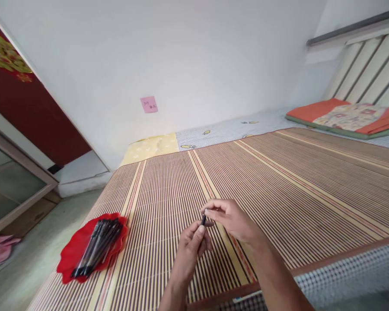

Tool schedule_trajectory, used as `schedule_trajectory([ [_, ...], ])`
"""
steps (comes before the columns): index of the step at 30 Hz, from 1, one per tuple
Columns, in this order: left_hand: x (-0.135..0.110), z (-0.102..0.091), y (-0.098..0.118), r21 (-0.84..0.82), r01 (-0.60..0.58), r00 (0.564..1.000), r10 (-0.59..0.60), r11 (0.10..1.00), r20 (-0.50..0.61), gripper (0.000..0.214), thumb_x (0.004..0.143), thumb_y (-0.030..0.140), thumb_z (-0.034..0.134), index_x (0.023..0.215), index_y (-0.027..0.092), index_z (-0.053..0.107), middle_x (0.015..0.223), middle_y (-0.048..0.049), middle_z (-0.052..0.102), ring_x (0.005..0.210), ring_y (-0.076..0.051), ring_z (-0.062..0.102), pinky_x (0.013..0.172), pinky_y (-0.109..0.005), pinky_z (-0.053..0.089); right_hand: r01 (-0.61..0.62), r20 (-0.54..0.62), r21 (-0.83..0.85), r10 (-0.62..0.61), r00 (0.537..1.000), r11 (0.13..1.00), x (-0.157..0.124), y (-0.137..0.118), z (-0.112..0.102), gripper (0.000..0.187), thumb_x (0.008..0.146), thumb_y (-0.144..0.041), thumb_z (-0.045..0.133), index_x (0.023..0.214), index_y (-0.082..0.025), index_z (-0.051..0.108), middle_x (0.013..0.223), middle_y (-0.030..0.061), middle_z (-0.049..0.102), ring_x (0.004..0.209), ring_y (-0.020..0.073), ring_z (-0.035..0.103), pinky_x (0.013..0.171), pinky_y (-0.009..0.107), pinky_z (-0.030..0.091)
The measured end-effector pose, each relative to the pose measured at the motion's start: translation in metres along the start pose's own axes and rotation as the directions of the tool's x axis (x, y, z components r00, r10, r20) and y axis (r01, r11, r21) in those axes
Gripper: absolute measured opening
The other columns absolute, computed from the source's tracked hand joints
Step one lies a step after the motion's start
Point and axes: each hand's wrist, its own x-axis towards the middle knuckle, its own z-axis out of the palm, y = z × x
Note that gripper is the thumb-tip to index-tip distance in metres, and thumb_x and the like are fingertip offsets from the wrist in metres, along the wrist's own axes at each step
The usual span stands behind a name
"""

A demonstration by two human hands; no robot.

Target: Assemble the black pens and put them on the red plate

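Observation:
A thin black pen [203, 219] stands nearly upright between my two hands, only a short length of it showing. My left hand [192, 242] pinches its lower part between thumb and fingers, and the palm hides the rest. At the pen's upper end, where a small pale tip shows, the thumb and fingertips of my right hand [225, 216] are closed. Both hands are above the striped bamboo mat [162, 198]. To their left, a red scalloped plate [69, 252] carries several black and clear pens [99, 246] in a loose pile.
The mat covers a bed with a checked sheet [220, 129] and a yellow patch [152, 147]. A folded orange quilted cloth [335, 114] lies at the far right, near a radiator [369, 69]. A pink note [148, 104] is on the wall. Floor [65, 220] shows at left.

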Motion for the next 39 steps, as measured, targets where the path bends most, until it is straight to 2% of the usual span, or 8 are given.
schedule_trajectory([
  [7,0.000,0.000,-0.003,-0.119,0.000,1.000,0.001,0.993,0.011,0.034,0.100,0.047,0.057,0.102,0.015,0.066,0.064,0.0034,0.056,0.047,-0.007,0.029,0.049,-0.025,0.019,-0.002,0.051,-0.034,0.004,0.999,0.999,0.003,0.008,0.003,0.019,0.086,-0.037,0.070,0.087,-0.020,0.077,0.078,0.0013,0.071,0.072,0.0148,0.064,0.071,0.029,0.051],
  [13,0.000,0.000,0.001,-0.102,0.012,0.999,-0.009,0.995,0.032,0.034,0.101,0.045,0.055,0.102,0.014,0.068,0.064,0.0030,0.056,0.048,-0.007,0.027,0.052,-0.026,0.019,-0.016,-0.042,-0.096,0.012,0.999,0.995,0.006,0.017,0.001,0.031,0.082,-0.047,0.077,0.072,-0.020,0.067,0.066,-0.0018,0.062,0.063,0.0136,0.057,0.062,0.028,0.045],
  [19,-0.001,0.002,0.003,-0.119,0.025,0.999,-0.022,0.993,0.023,0.036,0.101,0.047,0.056,0.103,0.014,0.069,0.065,0.0021,0.057,0.050,-0.007,0.030,0.054,-0.026,0.023,-0.020,0.005,-0.020,0.020,1.000,1.000,0.004,0.014,-0.004,0.028,0.092,-0.047,0.066,0.100,-0.023,0.077,0.100,0.0047,0.074,0.101,0.0213,0.068,0.091,0.036,0.051],
  [21,-0.001,0.002,0.002,-0.126,0.027,0.999,-0.023,0.992,0.032,0.036,0.100,0.047,0.056,0.103,0.014,0.069,0.066,0.0018,0.058,0.050,-0.007,0.029,0.054,-0.026,0.022,-0.017,0.017,-0.026,0.017,1.000,1.000,0.004,0.014,-0.003,0.024,0.087,-0.043,0.071,0.096,-0.021,0.077,0.094,0.0036,0.074,0.096,0.0210,0.069,0.089,0.036,0.052],
  [25,0.000,0.002,0.000,-0.132,0.007,0.999,-0.001,0.991,0.045,0.034,0.100,0.045,0.057,0.103,0.014,0.069,0.066,0.0020,0.057,0.050,-0.007,0.029,0.055,-0.026,0.023,-0.028,-0.062,-0.057,0.025,0.998,0.998,0.006,0.015,-0.001,0.028,0.080,-0.047,0.078,0.077,-0.020,0.072,0.074,0.0005,0.068,0.073,0.0171,0.062,0.071,0.031,0.050],
  [31,0.000,0.001,-0.002,-0.138,0.004,0.999,0.001,0.990,0.034,0.034,0.101,0.044,0.056,0.104,0.013,0.069,0.065,0.0018,0.059,0.048,-0.007,0.031,0.054,-0.027,0.021,-0.008,0.023,-0.031,0.008,1.000,0.999,0.004,0.012,-0.001,0.024,0.090,-0.045,0.069,0.092,-0.022,0.077,0.092,0.0037,0.073,0.093,0.0201,0.067,0.087,0.035,0.051],
  [36,0.000,0.002,-0.001,-0.127,-0.003,0.999,0.008,0.992,0.036,0.032,0.102,0.043,0.056,0.104,0.013,0.068,0.064,0.0024,0.058,0.049,-0.007,0.030,0.054,-0.026,0.022,-0.045,-0.042,-0.034,0.044,0.998,0.998,0.006,0.017,0.001,0.028,0.081,-0.046,0.079,0.077,-0.019,0.072,0.074,0.0002,0.068,0.073,0.0164,0.062,0.071,0.031,0.050],
  [39,0.001,0.002,0.000,-0.117,0.000,1.000,0.004,0.993,0.029,0.033,0.102,0.043,0.056,0.105,0.013,0.068,0.065,0.0020,0.058,0.050,-0.007,0.031,0.054,-0.026,0.022,-0.045,-0.054,-0.021,0.044,0.998,0.999,0.005,0.017,0.000,0.030,0.087,-0.049,0.072,0.083,-0.020,0.074,0.081,0.0023,0.071,0.081,0.0179,0.065,0.078,0.032,0.051],
])
